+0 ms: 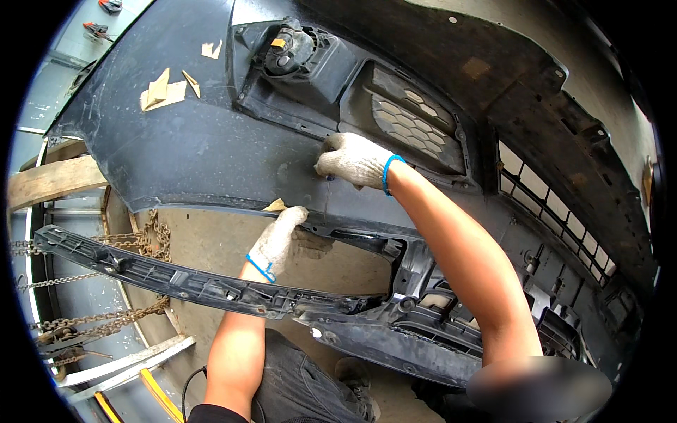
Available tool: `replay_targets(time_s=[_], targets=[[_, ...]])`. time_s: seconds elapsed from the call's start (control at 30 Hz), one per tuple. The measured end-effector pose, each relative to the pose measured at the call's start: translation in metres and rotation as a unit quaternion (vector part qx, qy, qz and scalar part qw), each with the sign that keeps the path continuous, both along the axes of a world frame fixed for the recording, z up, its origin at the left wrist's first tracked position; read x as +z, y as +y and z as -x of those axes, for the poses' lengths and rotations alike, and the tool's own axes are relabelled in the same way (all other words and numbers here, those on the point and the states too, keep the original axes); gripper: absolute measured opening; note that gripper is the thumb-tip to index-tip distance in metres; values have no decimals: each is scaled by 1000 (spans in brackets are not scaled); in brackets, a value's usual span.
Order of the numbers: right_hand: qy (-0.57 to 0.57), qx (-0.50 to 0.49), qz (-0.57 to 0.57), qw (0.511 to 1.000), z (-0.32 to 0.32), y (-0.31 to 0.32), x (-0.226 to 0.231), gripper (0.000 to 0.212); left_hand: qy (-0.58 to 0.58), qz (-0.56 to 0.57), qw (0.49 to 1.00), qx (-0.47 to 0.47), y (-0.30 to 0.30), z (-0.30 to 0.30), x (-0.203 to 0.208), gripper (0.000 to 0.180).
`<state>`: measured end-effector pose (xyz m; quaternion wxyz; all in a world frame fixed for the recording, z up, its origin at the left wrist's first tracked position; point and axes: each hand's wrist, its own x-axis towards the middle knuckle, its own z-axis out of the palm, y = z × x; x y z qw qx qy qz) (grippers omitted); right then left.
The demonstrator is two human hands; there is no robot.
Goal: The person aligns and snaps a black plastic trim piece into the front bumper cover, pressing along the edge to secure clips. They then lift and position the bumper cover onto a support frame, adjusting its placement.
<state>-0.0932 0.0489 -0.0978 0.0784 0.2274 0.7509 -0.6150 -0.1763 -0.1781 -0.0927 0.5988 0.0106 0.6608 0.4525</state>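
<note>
Across most of the view, the scene is filled by a big black bumper cover (233, 151), its dusty surface dotted with pale specks. Below it, a long ribbed black strip (176, 278) is stretched from the left toward the centre, and the left forearm is crossed by it. At the left side, a wooden beam (60, 182) is seen, with rusty chains (134, 312) strung below it. Up top, a honeycomb grille (416, 127) is set into the cover, and just beside it a round lamp unit (290, 55) is mounted (a small yellow-orange patch is carried on it). Now to the hands, both clad in pale knit gloves with blue cuffs: by the left hand (282, 236), the cover's near rim is pinched, thumb above and darkened fingers below; by the right hand (349, 161), curled tight above that rim, a thin-shafted tool (326, 201) is gripped, its shaft pointed down at the edge near the left thumb. Whether the rim is touched by the tip cannot be told. Upper left, torn tan scraps (162, 97) are scattered over the cover.
</note>
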Motion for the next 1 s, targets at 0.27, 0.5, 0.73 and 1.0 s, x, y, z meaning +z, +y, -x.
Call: replay_targets(time_s=[0.27, 0.5, 0.73, 1.0], targets=[[-55, -26, -20, 998, 1, -7, 2, 39, 0, -19, 1000, -3, -1, 0, -2, 58], [63, -89, -35, 993, 1, -17, -34, 33, 9, -30, 1000, 0, -2, 0, -7, 56], [74, -92, 26, 993, -9, -15, -30, 38, -3, -30, 999, 15, -1, 1, -7, 53], [0, -99, -156, 983, 12, -26, -26, 48, 1, -14, 1000, 4, -2, 2, -6, 53]])
